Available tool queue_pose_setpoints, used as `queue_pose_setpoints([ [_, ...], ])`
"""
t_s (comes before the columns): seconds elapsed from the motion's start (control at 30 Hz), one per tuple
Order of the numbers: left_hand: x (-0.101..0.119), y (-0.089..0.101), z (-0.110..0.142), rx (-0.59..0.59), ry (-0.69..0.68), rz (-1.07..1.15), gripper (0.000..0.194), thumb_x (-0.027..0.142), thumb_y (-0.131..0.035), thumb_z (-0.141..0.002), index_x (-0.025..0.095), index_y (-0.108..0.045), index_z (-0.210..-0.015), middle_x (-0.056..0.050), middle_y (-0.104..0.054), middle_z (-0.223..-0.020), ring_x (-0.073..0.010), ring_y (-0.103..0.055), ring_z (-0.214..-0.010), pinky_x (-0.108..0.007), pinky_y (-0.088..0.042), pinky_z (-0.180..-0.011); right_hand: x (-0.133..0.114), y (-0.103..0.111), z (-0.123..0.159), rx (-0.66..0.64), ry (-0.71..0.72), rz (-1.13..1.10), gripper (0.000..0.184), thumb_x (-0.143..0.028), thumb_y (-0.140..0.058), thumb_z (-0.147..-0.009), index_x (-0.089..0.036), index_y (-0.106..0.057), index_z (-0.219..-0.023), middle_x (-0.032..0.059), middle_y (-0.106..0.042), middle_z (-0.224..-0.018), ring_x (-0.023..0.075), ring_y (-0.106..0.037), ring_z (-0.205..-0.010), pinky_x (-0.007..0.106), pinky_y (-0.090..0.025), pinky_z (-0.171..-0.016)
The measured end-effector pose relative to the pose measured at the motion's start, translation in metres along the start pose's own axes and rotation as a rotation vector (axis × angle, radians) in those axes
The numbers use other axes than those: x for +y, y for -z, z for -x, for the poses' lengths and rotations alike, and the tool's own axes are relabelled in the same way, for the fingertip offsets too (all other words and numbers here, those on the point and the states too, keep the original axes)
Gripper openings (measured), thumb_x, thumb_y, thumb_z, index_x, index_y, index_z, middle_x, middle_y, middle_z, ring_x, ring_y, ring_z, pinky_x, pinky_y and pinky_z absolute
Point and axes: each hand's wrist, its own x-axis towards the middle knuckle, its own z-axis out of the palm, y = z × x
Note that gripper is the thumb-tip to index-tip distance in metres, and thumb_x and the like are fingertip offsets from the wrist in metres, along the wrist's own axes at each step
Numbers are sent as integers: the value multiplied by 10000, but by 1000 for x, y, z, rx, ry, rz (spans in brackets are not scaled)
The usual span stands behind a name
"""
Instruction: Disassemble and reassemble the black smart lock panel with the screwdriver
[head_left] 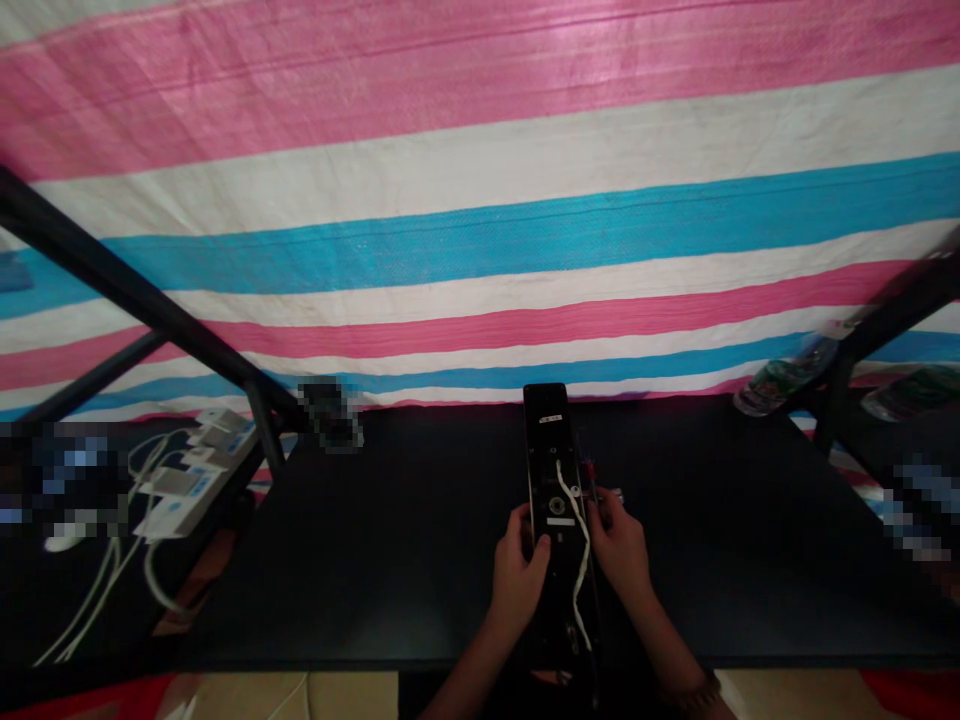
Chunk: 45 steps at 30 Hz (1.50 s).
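A long black panel (541,580), resembling the back plate of a smart door lock, stands lengthwise in front of me. A white cable (583,560) runs down its face from a small hole, past a round fitting. My left hand (517,572) grips its left edge, the thumb lying on the face. At the right edge my right hand (619,548) is closed, fingertips pinched by a small dark piece with a red part (589,468); I cannot tell what this piece is. A short shiny metal end (618,495) shows beside those fingers.
The black table (390,560) spreads around the panel. Power strips (184,490) with white cables lie at left, beyond a black frame bar (202,345). A plastic bottle (772,385) leans at the back right. Striped sheeting (480,240) hangs behind. Several things are pixelated.
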Motion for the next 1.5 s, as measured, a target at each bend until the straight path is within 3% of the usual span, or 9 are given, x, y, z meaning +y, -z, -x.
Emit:
queue_pose_setpoints([
  [0.27, 4, 0, 2, 8, 9, -24, 348, 258, -570, -880, 197, -592, -1222, -68, -785, -1027, -236, -737, -933, -348, -555, -840, -3, 2, 0, 6, 14, 2, 369, -454, -450, -980, -195, -678, -1114, 72, -755, -788, 239, -728, -681, 316, -540, -635],
  [1.5, 3, 0, 4, 8, -32, -49, 359, 312, -561, -926, 186, -590, -1261, -91, -773, -1096, -246, -732, -993, -367, -550, -892, -1, -1, 0, 9, -6, 12, 351, -427, -451, -982, -196, -661, -1142, 72, -764, -843, 244, -742, -737, 324, -532, -696],
])
